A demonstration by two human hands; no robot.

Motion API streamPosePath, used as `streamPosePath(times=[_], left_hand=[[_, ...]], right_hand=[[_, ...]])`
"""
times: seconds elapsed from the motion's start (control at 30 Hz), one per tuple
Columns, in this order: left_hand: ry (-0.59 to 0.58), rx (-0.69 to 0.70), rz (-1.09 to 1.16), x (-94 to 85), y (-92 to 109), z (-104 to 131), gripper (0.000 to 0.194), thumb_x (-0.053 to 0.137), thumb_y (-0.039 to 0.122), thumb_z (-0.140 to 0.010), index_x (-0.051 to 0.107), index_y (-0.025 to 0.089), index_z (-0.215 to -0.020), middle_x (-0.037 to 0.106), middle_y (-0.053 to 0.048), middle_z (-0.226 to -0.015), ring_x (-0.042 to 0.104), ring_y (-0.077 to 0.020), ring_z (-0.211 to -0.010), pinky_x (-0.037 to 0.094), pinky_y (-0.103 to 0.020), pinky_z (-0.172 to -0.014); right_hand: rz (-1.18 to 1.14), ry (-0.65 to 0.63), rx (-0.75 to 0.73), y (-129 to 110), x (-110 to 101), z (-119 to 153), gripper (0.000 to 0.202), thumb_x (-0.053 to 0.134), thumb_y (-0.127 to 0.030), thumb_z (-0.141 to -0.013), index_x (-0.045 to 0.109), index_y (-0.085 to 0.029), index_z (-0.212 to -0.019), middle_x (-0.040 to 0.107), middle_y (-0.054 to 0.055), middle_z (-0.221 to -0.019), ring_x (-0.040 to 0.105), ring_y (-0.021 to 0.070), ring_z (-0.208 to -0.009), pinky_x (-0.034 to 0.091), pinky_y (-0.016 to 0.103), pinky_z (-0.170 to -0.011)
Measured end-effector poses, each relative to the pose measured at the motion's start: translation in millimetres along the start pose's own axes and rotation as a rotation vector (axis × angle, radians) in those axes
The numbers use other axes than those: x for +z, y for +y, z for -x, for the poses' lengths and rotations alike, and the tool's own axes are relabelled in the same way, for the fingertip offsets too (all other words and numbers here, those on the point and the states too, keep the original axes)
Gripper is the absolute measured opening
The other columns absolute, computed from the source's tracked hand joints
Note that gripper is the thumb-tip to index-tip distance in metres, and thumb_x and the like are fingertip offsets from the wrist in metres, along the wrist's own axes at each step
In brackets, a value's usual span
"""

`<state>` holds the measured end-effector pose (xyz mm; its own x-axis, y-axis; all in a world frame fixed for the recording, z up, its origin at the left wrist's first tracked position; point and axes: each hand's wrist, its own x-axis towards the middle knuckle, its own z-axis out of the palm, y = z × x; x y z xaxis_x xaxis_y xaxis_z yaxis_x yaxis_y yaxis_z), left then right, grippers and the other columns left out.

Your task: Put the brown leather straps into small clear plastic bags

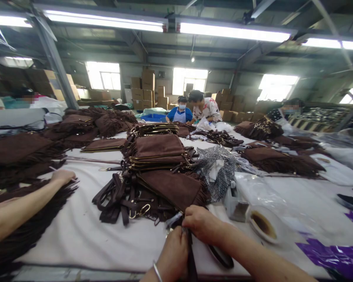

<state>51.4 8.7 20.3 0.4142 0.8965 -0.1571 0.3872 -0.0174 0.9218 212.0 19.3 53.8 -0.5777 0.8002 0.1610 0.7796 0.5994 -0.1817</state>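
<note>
Clock directions are taken from the two working hands. At ten o'clock, fringed bags [20,149] are heaped, and a co-worker's hand [63,177] is rested at the edge of dark fringe there; the state of its fingers cannot be told. Straps [114,199] with brass clips are piled nearer on the white counter [76,227], also at ten. Beside them, at eleven, a stack [155,150] of zipped bags is set, with a brown bag [176,190] slanted in front. The left hand [176,246], ringed by a bracelet [157,271] at the wrist, is curled, its fingers pressed together on a dark strip [191,254]. That strip is held at the counter's near edge, with its length hung toward six o'clock. By the right hand [201,221] it is pinched from the other side, and the fingertips of both hands are nearly met. At one o'clock a silvery wrap [216,172] is crumpled; at two, a grey box [235,207] is placed. At three, brown liquid is contained in a bowl [255,232], and beyond it, just past three, purple plastic [323,252] is spread.
</note>
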Motion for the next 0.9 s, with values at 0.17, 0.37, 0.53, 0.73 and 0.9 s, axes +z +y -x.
streamPosePath(times=[0.17,0.37,0.53,0.73,0.9], left_hand=[[-0.226,-0.262,0.467,-4.2,-6,-1,0.038,0.05,0.055,-0.083,0.049,0.02,-0.068,0.038,0.007,-0.049,0.03,-0.0083,-0.039,0.021,-0.023,-0.041],[-0.389,-0.515,0.828,-12.7,-1,-2,0.039,0.05,0.058,-0.08,0.052,0.019,-0.079,0.035,0.009,-0.057,0.015,-0.0035,-0.039,0.013,-0.019,-0.039],[-0.15,-0.261,0.409,-2.0,-2,-2,0.038,0.042,0.054,-0.085,0.054,0.02,-0.074,0.04,0.005,-0.055,0.03,-0.0089,-0.043,0.021,-0.023,-0.042],[0.019,-0.045,0.058,2.6,-6,-6,0.038,0.042,0.046,-0.086,0.056,0.021,-0.06,0.058,-0.006,-0.062,0.052,-0.0216,-0.066,0.035,-0.029,-0.057],[0.015,-0.141,0.153,6.9,-7,-8,0.041,0.046,0.057,-0.08,0.053,0.023,-0.059,0.049,-0.001,-0.05,0.05,-0.0198,-0.056,0.035,-0.027,-0.052]], right_hand=[[-0.073,0.13,0.008,0,9,7,0.02,0.049,-0.013,-0.086,0.064,-0.02,-0.076,0.062,0.004,-0.081,0.052,0.0168,-0.078,0.04,0.028,-0.07],[-0.134,0.215,0.039,-8,10,12,0.011,0.055,-0.012,-0.081,0.062,-0.019,-0.076,0.063,0.004,-0.081,0.052,0.0177,-0.078,0.043,0.03,-0.073],[-0.182,0.266,0.106,-12,11,14,0.017,0.052,-0.012,-0.085,0.066,-0.021,-0.082,0.065,0.004,-0.085,0.054,0.0181,-0.083,0.045,0.031,-0.077],[-0.236,0.353,0.255,-7,-12,48,0.027,0.051,-0.018,-0.09,0.063,-0.026,-0.112,0.066,0.007,-0.108,0.057,0.0207,-0.1,0.046,0.035,-0.09],[-0.32,0.75,0.97,66,-59,105,0.028,0.053,-0.038,-0.085,0.065,-0.02,-0.103,0.066,0.011,-0.109,0.058,0.0263,-0.103,0.044,0.039,-0.091]])
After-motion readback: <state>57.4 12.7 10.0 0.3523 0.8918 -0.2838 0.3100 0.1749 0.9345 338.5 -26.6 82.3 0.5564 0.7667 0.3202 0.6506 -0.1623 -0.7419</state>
